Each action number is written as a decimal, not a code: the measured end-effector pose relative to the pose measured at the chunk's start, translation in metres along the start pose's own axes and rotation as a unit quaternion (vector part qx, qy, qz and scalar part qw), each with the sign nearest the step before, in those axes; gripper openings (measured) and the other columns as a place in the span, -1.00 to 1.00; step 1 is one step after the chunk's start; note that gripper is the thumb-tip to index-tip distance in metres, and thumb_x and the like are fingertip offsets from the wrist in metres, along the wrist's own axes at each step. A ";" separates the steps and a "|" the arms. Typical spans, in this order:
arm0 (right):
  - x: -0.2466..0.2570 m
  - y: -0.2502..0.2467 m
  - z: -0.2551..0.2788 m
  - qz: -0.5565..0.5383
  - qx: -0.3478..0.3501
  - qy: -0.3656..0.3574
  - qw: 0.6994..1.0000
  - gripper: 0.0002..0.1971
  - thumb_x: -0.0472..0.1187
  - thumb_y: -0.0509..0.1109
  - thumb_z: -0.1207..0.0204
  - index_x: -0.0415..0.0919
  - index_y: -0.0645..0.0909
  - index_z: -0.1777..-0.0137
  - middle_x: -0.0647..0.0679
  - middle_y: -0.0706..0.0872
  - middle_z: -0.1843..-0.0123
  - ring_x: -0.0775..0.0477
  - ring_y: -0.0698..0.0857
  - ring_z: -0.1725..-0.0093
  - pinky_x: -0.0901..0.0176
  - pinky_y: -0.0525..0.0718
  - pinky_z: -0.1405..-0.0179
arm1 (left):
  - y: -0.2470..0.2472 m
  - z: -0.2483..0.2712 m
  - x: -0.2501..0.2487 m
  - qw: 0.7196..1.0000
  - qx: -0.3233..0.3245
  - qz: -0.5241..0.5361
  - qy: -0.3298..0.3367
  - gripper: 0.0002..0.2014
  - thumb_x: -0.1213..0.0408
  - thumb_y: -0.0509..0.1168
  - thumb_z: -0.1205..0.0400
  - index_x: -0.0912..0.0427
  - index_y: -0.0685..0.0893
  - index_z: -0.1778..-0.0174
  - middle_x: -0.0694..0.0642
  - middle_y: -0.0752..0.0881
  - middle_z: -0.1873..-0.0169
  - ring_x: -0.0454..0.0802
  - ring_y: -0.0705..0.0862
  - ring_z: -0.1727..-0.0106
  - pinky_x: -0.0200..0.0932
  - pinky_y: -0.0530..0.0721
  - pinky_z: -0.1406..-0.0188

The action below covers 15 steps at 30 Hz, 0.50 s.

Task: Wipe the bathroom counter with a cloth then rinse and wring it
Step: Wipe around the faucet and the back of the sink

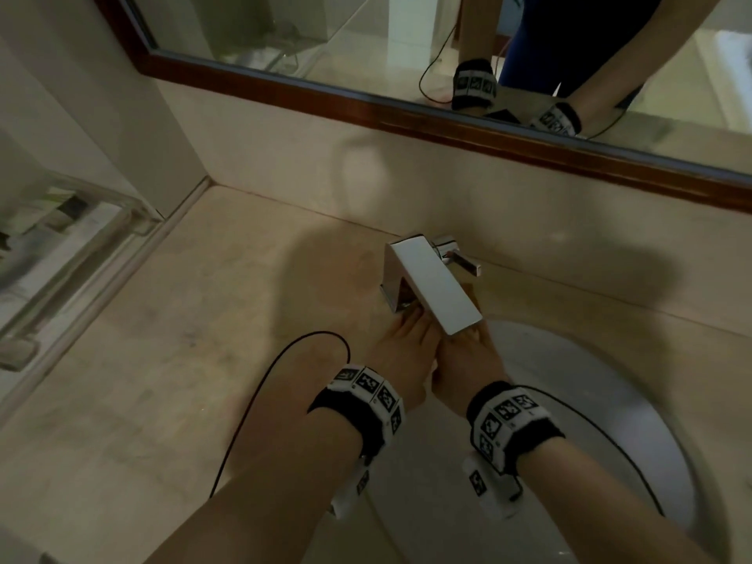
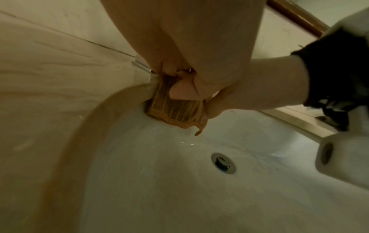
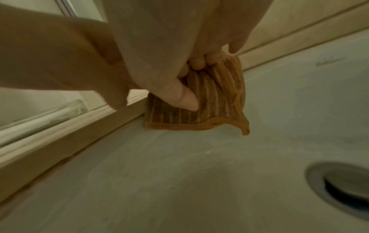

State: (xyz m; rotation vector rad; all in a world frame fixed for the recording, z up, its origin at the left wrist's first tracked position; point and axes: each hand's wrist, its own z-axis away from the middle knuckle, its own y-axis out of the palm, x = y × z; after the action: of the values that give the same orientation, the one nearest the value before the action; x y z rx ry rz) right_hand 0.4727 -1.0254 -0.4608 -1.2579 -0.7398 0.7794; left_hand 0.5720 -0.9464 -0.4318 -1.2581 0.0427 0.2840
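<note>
An orange-brown striped cloth hangs bunched over the white sink basin, close to its back wall. My left hand grips its upper part, thumb pressed on the fabric. My right hand holds the same cloth, fingers curled over its top and thumb on its front. In the head view both hands, left and right, meet side by side under the chrome faucet spout, which hides the cloth along with the hands. No running water shows.
The beige stone counter spreads to the left of the basin. The faucet lever points right. The drain lies below the cloth. A wood-framed mirror runs behind; a glass shelf sits at far left.
</note>
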 end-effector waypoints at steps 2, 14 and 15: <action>-0.011 -0.002 0.000 -0.006 -0.002 0.051 0.999 -0.16 -0.21 0.30 -0.38 -0.10 0.09 -0.69 -0.15 0.12 -0.71 -0.16 -0.03 -0.70 -0.21 -0.31 -0.64 | 0.002 0.005 0.000 1.000 -0.006 0.010 -0.005 -0.15 0.32 0.26 -0.56 0.31 -0.13 -0.66 0.25 -0.03 -0.67 0.12 -0.07 -0.68 0.02 -0.10 -0.67; 0.047 0.006 0.007 -0.048 0.040 -0.003 0.998 -0.08 0.20 0.05 -0.36 -0.25 0.02 -0.69 -0.27 0.09 -0.70 -0.34 0.04 -0.68 -0.39 -0.02 -0.62 | -0.009 0.036 0.008 0.991 -0.093 0.035 -0.088 -0.31 0.24 0.14 -0.68 0.22 -0.05 -0.68 0.19 0.13 -0.65 0.11 0.31 -0.56 -0.07 0.33 -0.48; 0.055 0.011 0.009 -0.045 0.041 -0.007 0.998 -0.06 0.21 0.09 -0.37 -0.27 0.00 -0.70 -0.30 0.04 -0.70 -0.35 0.04 -0.68 -0.38 0.00 -0.62 | -0.009 0.038 0.009 0.991 -0.096 0.018 -0.093 -0.35 0.23 0.09 -0.70 0.21 -0.03 -0.68 0.18 0.09 -0.65 0.11 0.31 -0.55 -0.05 0.35 -0.47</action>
State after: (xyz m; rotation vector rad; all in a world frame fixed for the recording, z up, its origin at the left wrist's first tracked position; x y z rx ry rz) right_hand 0.4944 -0.9729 -0.4670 -1.1385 -0.7627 0.7392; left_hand 0.5787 -0.9116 -0.4129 -1.4179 -0.1236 0.4440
